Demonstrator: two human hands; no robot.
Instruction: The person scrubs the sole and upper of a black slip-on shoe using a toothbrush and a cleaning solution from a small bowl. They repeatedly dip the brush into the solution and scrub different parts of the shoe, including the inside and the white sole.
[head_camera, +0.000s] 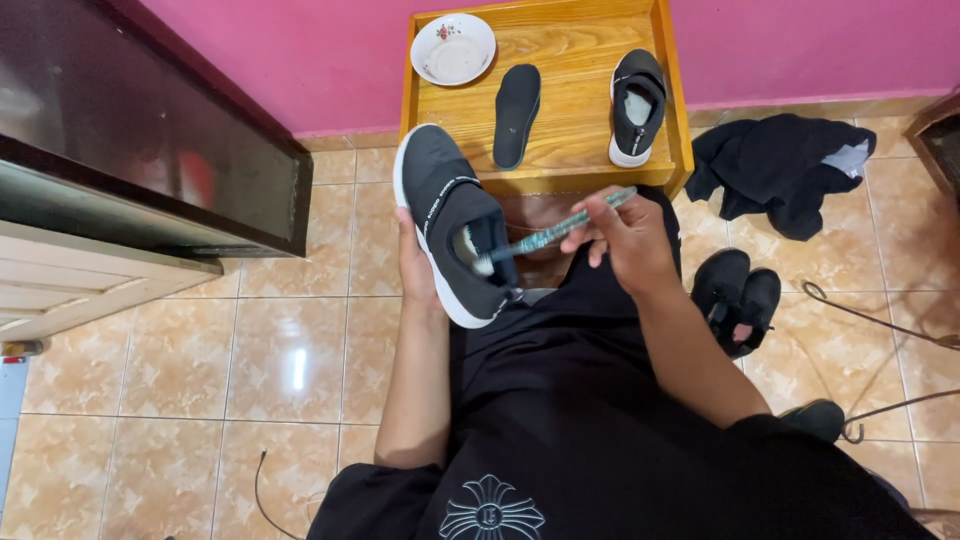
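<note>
Gripping the black shoe (450, 222) left hand (415, 262), toothbrush (555, 232) pinched right hand (625, 235), risking bristles flicking grime onto lap.

Packages: none. Signs: none.

Screens: one possible item, a large dark glossy panel (150, 120) at upper left, rectangular, black with dim reddish reflections, standing above a pale cabinet (70, 280); whether it is a screen cannot be told.

Labels: narrow black band with small white lettering (440, 195) across the upper of the held shoe (450, 220).
</note>
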